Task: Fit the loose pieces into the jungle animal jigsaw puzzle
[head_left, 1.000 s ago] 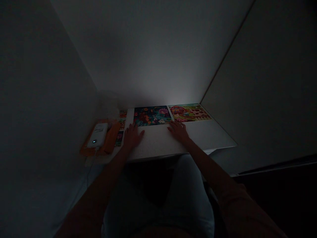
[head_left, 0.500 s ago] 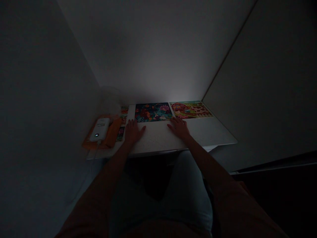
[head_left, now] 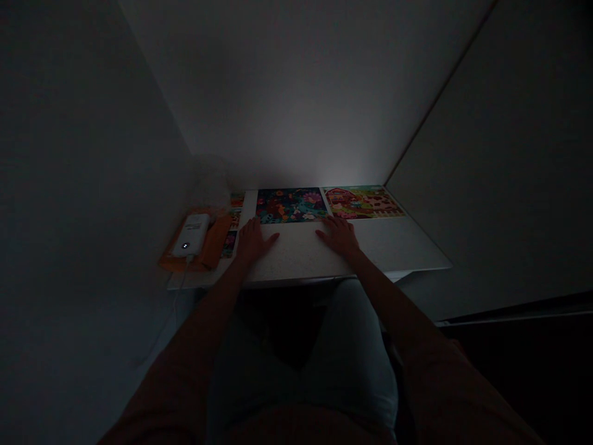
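Observation:
My left hand (head_left: 253,241) lies flat on the white table (head_left: 296,253), thumb spread to the right, holding nothing. Its fingertips are by the lower left corner of a dark, colourful picture sheet (head_left: 291,206) with flowers and animals. Also flat on the tabletop, my right hand (head_left: 340,237) has its thumb out to the left. Its fingertips are at the gap between the dark sheet and a brighter farm picture (head_left: 364,203) with a red barn. Dim light hides the finer details of both pictures.
Left of my left hand, a white power bank (head_left: 191,235) with a lit spot and a cable (head_left: 178,290) lies on an orange packet (head_left: 214,247). Smaller picture pieces (head_left: 230,243) lie beside it. A crumpled clear bag (head_left: 208,179) stands behind. Walls (head_left: 287,93) enclose the table.
The whole view has shifted slightly, with the table appearing a little higher and farther right. Both hands stay flat in nearly the same places on the tabletop.

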Motion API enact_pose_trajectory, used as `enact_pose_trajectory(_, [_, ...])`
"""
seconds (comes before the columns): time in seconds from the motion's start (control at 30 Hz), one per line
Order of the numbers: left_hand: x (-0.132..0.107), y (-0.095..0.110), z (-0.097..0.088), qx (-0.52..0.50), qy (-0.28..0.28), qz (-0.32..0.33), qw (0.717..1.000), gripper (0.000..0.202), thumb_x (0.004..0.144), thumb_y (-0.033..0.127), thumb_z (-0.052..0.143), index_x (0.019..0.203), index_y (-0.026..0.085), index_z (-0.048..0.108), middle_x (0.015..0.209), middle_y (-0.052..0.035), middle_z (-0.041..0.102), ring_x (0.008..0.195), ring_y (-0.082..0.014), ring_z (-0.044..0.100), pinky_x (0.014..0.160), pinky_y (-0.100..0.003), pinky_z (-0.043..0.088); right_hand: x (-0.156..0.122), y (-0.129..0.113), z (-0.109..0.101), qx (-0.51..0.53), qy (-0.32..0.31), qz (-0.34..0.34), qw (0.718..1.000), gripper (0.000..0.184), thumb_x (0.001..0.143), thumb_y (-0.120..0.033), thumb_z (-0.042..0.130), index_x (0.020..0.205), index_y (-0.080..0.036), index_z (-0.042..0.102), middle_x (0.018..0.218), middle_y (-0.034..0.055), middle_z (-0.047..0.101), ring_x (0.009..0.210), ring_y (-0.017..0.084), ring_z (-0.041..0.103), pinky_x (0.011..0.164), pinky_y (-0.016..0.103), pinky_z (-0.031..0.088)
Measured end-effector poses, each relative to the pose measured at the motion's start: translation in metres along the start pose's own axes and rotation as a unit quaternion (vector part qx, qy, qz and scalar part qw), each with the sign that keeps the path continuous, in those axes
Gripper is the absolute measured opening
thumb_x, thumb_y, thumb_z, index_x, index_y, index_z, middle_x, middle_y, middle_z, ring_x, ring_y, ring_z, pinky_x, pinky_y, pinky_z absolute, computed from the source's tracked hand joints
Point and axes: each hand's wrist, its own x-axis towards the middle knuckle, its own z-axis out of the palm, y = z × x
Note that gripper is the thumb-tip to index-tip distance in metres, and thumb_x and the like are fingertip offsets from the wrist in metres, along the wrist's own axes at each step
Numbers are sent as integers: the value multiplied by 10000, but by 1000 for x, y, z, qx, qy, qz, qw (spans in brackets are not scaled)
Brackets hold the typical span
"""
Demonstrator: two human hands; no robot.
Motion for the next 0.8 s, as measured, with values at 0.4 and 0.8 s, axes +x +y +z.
enact_pose_trajectory(0.4, [0,-1,-1,-13,-10,-4,1000,1060,1080,801,548,1822,72,340,1900,-263,350,1781,-403,338,1465,-518,283,1,1,1,4,-6,4,1000,743,1160,-687,512,1756,-249,580,1872,93,484,1727,405,393,1395,610,337])
enact_pose_trajectory(0.8, [-2,3,-4,-4,-6,-6,1000,1043,1103,823,464,1827,79,357,1916,-247,325,1803,-408,283,1469,-552,265,0,2,2,4,-2,1,1000,767,1155,-683,515,1786,-246,532,1895,113,441,1741,416,367,1391,628,329])
